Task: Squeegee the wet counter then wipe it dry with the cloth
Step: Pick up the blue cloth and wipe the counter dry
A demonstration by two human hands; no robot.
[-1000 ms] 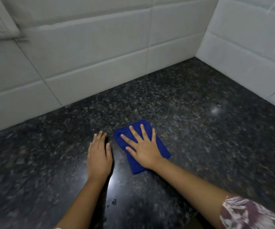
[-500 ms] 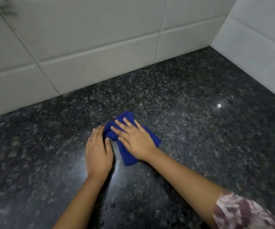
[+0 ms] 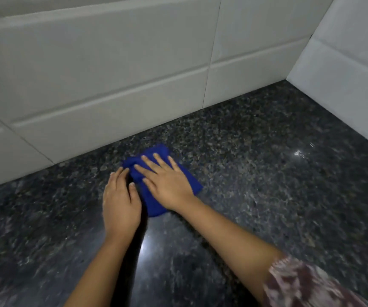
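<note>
Head view | our right hand (image 3: pixel 169 185) flat on cloth (image 3: pixel 159 151) | left hand (image 3: pixel 121 202) flat beside, neither gripping | looks soft, floppy, we'd palm its middle

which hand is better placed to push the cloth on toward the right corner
Right. The right hand lies flat on top of the blue cloth, fingers spread. The left hand rests on the counter beside it, not over it.

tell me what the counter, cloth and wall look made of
Counter: probably polished granite; dark speckled grain, glossy light glints.
Cloth: soft blue fabric, maybe microfibre; matte, bunches into folds.
Wall: likely glazed ceramic tile; smooth white faces, thin grout lines.
</note>
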